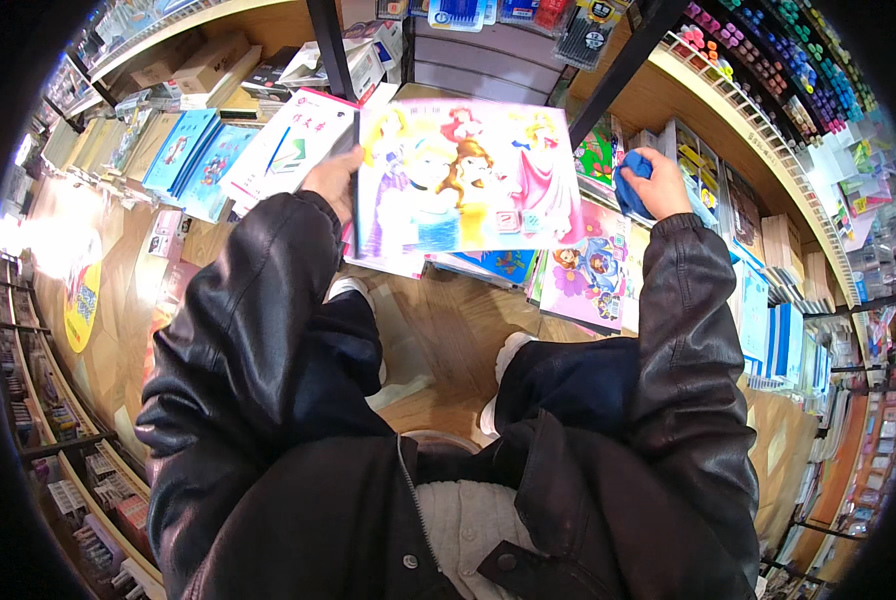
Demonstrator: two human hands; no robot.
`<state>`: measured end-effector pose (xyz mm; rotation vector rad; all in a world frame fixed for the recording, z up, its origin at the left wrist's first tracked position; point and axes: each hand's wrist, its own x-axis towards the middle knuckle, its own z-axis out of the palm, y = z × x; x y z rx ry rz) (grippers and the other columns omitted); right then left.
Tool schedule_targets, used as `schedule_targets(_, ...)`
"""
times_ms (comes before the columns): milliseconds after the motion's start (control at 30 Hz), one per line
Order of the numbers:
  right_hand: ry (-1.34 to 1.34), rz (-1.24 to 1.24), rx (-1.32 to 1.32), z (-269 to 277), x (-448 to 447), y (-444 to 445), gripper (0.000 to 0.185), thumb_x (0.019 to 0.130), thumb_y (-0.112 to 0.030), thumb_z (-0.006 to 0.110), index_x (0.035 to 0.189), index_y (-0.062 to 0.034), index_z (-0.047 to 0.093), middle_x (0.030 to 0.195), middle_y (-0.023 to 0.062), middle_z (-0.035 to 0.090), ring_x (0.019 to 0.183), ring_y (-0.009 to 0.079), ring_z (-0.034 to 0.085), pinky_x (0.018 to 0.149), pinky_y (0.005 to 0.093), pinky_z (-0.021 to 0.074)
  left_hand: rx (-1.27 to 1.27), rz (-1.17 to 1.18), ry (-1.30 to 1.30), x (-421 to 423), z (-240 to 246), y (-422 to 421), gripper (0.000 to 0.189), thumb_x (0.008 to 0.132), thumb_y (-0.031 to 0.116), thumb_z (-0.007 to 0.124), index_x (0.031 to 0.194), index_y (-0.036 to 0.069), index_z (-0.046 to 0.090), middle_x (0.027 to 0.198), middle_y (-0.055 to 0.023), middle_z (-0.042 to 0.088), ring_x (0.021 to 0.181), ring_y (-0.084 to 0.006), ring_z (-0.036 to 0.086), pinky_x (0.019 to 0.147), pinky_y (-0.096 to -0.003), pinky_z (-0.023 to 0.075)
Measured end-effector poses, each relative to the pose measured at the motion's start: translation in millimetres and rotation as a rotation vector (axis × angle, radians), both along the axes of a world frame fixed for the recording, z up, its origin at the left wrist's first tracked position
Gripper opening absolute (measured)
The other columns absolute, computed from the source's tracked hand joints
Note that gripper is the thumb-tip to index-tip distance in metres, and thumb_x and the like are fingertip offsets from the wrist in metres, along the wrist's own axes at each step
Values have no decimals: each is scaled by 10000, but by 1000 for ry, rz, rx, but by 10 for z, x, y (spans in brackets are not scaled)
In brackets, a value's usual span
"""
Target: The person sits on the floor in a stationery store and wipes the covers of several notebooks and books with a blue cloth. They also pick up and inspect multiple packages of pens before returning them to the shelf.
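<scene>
My left hand (334, 182) grips the left edge of a large pink book (469, 176) with cartoon princesses on its cover, held up over other books. A crumpled blue cloth (631, 185) is bunched in my right hand (661, 184), to the right of that book and beside the shelf. A pink book with a cartoon figure and flowers (586, 266) lies below and between the large book and my right arm. Left of the large book, partly behind my left hand, is a white and red booklet (292, 150).
Blue booklets (211, 161) stand in stacks at the left. Dark shelf posts (332, 49) rise on both sides ahead. Racks of coloured markers (778, 67) fill the upper right. More blue booklets (782, 341) sit at the lower right shelf. Wood-patterned floor (440, 337) shows between my shoes.
</scene>
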<state>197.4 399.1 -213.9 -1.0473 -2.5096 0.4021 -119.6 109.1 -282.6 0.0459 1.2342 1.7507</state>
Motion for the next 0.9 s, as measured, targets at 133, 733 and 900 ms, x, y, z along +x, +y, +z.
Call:
schedule_targets(133, 314, 40, 154, -255, -217, -6, 335, 774, -273, 683, 1015, -48, 628, 906, 184, 657, 849, 321, 646, 755, 367, 501, -356, -170, 62, 45, -658, -16, 107, 911, 182, 563, 968, 92, 565, 918, -26, 628, 782, -132, 571, 709, -267, 457)
schedule_targets(733, 204, 963, 233, -1470, -974, -1047, 432, 693, -3, 604, 1118, -72, 582, 1244, 128, 525, 1228, 306, 445, 1016, 408, 382, -453, -447, 345, 307, -713, -134, 143, 897, 160, 591, 948, 26, 582, 845, -3, 572, 689, -69, 495, 638, -199, 434)
schedule_targets(900, -50, 438, 222, -1501, -915, -407, 448, 796, -90, 552, 1235, -31, 488, 1315, 157, 438, 1279, 331, 341, 1092, 414, 253, -472, -403, 278, 340, -671, -124, 143, 898, 156, 588, 969, 33, 571, 889, -17, 593, 724, -77, 526, 667, -210, 455)
